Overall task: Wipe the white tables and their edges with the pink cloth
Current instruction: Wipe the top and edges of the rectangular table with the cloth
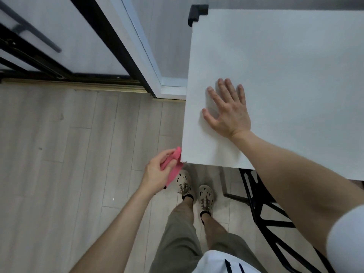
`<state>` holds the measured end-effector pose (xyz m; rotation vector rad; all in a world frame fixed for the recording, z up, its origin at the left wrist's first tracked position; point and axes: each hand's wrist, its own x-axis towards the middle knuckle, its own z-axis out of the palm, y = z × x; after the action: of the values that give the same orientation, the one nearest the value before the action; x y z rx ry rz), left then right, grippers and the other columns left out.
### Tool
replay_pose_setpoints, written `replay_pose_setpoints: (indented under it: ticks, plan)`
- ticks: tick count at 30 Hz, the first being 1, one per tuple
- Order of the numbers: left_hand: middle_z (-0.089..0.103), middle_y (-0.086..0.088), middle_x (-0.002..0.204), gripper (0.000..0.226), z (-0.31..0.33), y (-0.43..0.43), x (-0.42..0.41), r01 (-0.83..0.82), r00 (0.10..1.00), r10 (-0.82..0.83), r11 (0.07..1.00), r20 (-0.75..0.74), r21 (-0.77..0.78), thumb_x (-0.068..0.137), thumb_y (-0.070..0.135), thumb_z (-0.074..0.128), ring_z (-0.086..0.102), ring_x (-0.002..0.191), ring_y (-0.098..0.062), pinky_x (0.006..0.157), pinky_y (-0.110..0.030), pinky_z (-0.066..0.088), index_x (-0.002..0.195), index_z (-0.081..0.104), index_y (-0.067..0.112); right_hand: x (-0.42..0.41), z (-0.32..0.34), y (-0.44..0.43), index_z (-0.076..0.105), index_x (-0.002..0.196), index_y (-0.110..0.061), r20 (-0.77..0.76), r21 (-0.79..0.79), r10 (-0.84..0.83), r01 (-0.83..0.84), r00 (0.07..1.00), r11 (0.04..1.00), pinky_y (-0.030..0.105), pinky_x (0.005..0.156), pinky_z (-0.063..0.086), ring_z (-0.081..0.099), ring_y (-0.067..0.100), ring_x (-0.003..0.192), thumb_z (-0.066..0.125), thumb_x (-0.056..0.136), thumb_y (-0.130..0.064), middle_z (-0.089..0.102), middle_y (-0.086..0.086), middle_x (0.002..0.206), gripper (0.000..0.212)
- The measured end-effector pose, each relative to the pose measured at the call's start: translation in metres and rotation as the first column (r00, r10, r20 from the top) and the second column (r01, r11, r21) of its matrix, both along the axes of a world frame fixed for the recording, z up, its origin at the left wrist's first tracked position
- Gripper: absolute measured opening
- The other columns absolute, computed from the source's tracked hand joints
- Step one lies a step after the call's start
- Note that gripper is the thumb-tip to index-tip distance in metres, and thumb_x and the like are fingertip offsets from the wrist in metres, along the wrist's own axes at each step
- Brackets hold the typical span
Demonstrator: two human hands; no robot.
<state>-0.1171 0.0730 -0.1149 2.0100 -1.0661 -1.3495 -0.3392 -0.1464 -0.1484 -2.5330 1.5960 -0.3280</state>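
We see the left hand (157,172) low in the centre of the frame, forearm rising from the bottom edge, wrist bent toward the table. Its fingers and thumb curl round the pink cloth (174,168), which is bunched and held against the near left corner of the white table (295,66); a tail of it hangs below the hand. The right hand (228,111) lies palm down on the tabletop near the left edge, fingers straight and spread, holding nothing, its bare forearm stretching in from the lower right. A black corner guard (197,14) caps the table's far left corner at the top of the frame. Below the table stand pale shoes (185,184) on the light plank floor (69,154).
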Motion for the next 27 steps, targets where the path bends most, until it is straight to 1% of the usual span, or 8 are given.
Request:
replay_pose_setpoints:
  ticks: [3, 7, 11, 14, 16, 19, 23, 27]
  plan:
    - [0.074, 0.011, 0.131, 0.048, 0.019, -0.013, 0.038, -0.102, 0.994, 0.106, 0.986, -0.025, 0.129, 0.095, 0.04, 0.081, 0.075, 0.113, -0.012, 0.092, -0.046, 0.065, 0.137, 0.059, 0.042, -0.001, 0.001, -0.003, 0.029, 0.17, -0.032, -0.065, 0.074, 0.016, -0.012, 0.998, 0.997, 0.058, 0.134, 0.005, 0.004, 0.024, 0.168, 0.04, 0.104, -0.067, 0.014, 0.005, 0.181, 0.075]
    - [0.065, 0.004, 0.131, 0.061, 0.061, -0.047, 0.059, -0.032, 0.999, 0.032, 0.991, -0.004, 0.133, 0.081, 0.007, 0.081, 0.074, 0.102, -0.018, 0.066, -0.04, 0.065, 0.133, 0.057, 0.031, 0.002, 0.012, -0.006, 0.016, 0.171, -0.036, -0.191, 0.237, 0.054, -0.007, 0.98, 0.971, 0.057, 0.133, 0.004, -0.005, 0.024, 0.168, 0.028, 0.105, -0.07, 0.004, 0.005, 0.181, 0.075]
    - [0.062, 0.009, 0.123, 0.054, 0.102, -0.092, 0.061, 0.12, 0.99, -0.126, 0.989, 0.063, 0.09, 0.085, 0.012, 0.069, 0.07, 0.102, -0.014, 0.07, -0.04, 0.067, 0.127, 0.07, 0.046, 0.014, 0.067, -0.033, 0.044, 0.159, -0.031, -0.234, 0.486, 0.118, 0.011, 0.965, 0.874, 0.047, 0.121, 0.037, 0.028, 0.025, 0.158, 0.05, 0.096, -0.062, 0.035, 0.003, 0.169, 0.07]
    - [0.073, 0.012, 0.118, 0.04, 0.119, -0.132, 0.054, 0.107, 0.994, -0.107, 0.994, 0.022, -0.032, 0.094, 0.022, 0.075, 0.073, 0.103, -0.015, 0.062, -0.023, 0.058, 0.129, 0.07, 0.04, 0.021, 0.112, -0.035, 0.055, 0.155, -0.03, 0.066, 0.767, -0.097, 0.012, 0.993, 0.641, 0.033, 0.106, 0.049, 0.06, 0.017, 0.136, 0.073, 0.096, -0.048, 0.065, -0.005, 0.148, 0.064]
    - [0.077, 0.007, 0.116, 0.027, 0.122, -0.157, 0.043, -0.017, 0.998, 0.011, 0.994, -0.062, -0.107, 0.1, 0.022, 0.075, 0.074, 0.105, -0.018, 0.068, -0.016, 0.055, 0.126, 0.073, 0.028, 0.019, 0.132, -0.02, 0.059, 0.151, -0.023, 0.31, 0.894, -0.449, -0.096, 0.838, 0.438, 0.035, 0.104, 0.054, 0.068, 0.015, 0.126, 0.081, 0.092, -0.043, 0.077, -0.007, 0.13, 0.065]
    - [0.08, -0.007, 0.119, 0.027, 0.122, -0.188, 0.021, -0.241, 0.909, 0.21, 0.97, -0.359, -0.043, 0.103, 0.02, 0.073, 0.076, 0.111, -0.029, 0.096, -0.039, 0.058, 0.13, 0.069, 0.015, 0.015, 0.146, -0.009, 0.065, 0.139, -0.016, 0.383, 0.905, -0.766, -0.377, 0.516, 0.198, 0.047, 0.111, 0.052, 0.068, 0.017, 0.13, 0.076, 0.094, -0.041, 0.078, 0.001, 0.129, 0.053]
    - [0.076, -0.018, 0.126, 0.027, 0.109, -0.23, -0.009, -0.203, 0.843, 0.19, 0.979, -0.503, 0.029, 0.105, 0.015, 0.07, 0.073, 0.113, -0.032, 0.107, -0.053, 0.054, 0.131, 0.066, 0.011, 0.031, 0.143, -0.037, 0.069, 0.133, -0.009, 0.456, 0.872, -0.845, -0.328, 0.278, 0.363, 0.045, 0.105, 0.059, 0.074, 0.024, 0.121, 0.068, 0.106, -0.023, 0.078, 0.01, 0.128, 0.031]
    - [0.06, -0.006, 0.142, 0.036, 0.092, -0.279, -0.03, 0.111, 0.99, -0.118, 0.991, -0.083, -0.077, 0.1, 0.029, 0.076, 0.06, 0.134, -0.026, 0.112, -0.039, 0.051, 0.134, 0.064, 0.027, 0.015, 0.126, -0.091, 0.069, 0.115, -0.008, 0.419, 0.892, -0.848, 0.029, 0.323, 0.452, 0.051, 0.097, 0.062, 0.076, 0.035, 0.107, 0.073, 0.099, -0.015, 0.078, 0.014, 0.113, 0.018]
